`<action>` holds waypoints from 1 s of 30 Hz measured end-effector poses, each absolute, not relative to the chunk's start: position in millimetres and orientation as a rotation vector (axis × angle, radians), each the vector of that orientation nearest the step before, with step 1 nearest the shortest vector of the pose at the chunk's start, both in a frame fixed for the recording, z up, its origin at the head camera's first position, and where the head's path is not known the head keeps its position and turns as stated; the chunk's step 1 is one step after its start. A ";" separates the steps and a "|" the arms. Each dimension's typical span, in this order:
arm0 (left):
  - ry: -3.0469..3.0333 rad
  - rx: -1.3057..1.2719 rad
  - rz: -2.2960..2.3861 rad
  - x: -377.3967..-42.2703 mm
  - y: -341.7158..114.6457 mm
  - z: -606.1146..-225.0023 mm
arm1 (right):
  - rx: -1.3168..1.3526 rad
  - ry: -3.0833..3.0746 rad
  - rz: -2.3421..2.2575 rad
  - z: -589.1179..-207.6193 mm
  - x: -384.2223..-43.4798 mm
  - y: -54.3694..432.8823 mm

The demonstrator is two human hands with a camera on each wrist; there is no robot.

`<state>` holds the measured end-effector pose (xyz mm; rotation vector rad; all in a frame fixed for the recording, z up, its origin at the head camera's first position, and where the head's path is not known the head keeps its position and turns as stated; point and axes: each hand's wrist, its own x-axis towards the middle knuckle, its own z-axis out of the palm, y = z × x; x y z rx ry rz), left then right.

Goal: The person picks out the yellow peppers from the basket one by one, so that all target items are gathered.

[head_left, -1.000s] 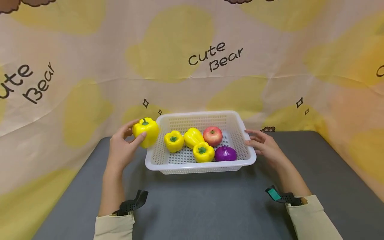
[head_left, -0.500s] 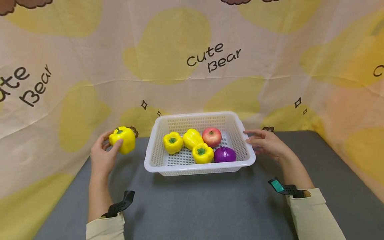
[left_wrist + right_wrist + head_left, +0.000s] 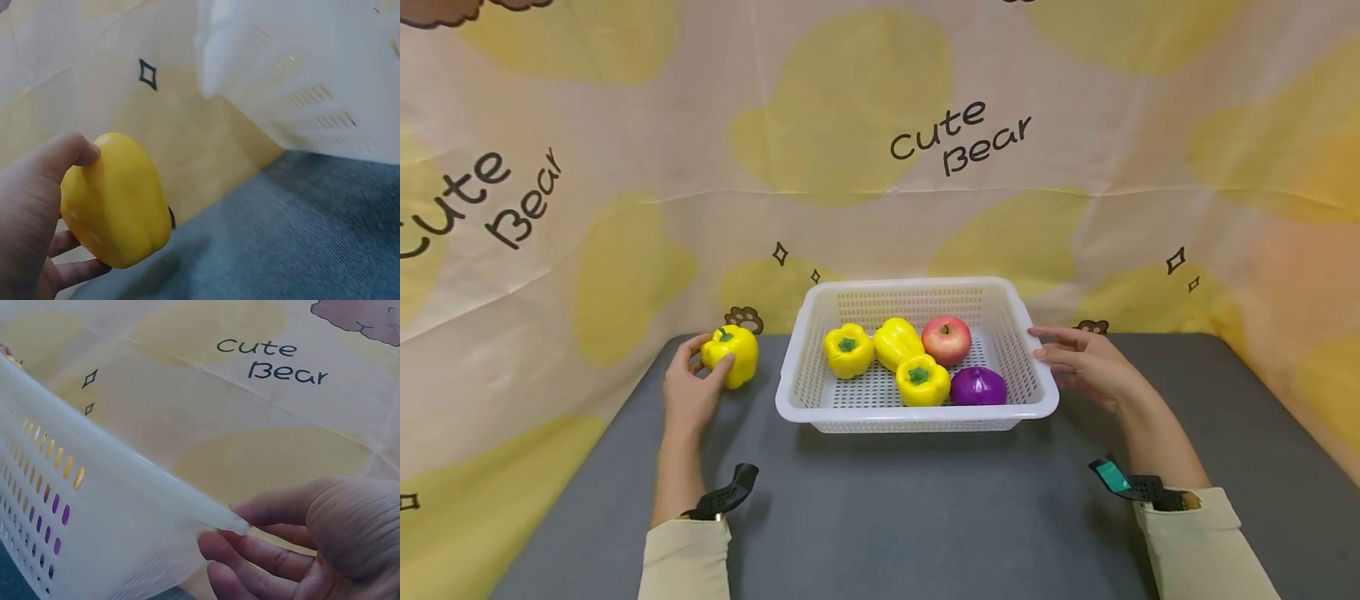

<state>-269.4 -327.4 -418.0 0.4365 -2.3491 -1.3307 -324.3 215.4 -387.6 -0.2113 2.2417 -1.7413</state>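
My left hand [image 3: 691,390] grips a yellow bell pepper [image 3: 733,357] to the left of a white plastic basket [image 3: 917,414]. In the left wrist view the thumb lies over the top of the pepper [image 3: 119,203] and fingertips show beneath it; its shadow falls on the table close by. On the other side, my right hand [image 3: 1090,367] pinches the basket's right rim, thumb above and fingers below in the right wrist view. Inside the basket lie yellow bell peppers [image 3: 848,350], one of them on its side [image 3: 898,343], a red apple [image 3: 946,340] and a purple onion [image 3: 978,387].
The basket stands on a grey table [image 3: 925,517], near its back edge. Behind it hangs a yellow and cream cloth [image 3: 850,108] printed with "cute Bear". Each wrist wears a black strap [image 3: 722,500].
My left hand has carried the bell pepper from beside the basket's left rim away to the left and lower toward the table. My right hand keeps its hold on the rim; the head view has shifted slightly.
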 end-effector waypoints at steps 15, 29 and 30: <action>-2.281 0.465 -1.340 -277.4 -323.7 -443.5 | -0.195 2.194 -1.777 -391.1 -322.3 219.1; -2.364 0.380 -1.228 -278.3 -321.6 -427.3 | -0.206 2.130 -1.831 -393.2 -325.5 218.5; -2.384 0.377 -1.214 -278.7 -321.3 -426.5 | -0.206 2.129 -1.833 -393.4 -325.6 218.5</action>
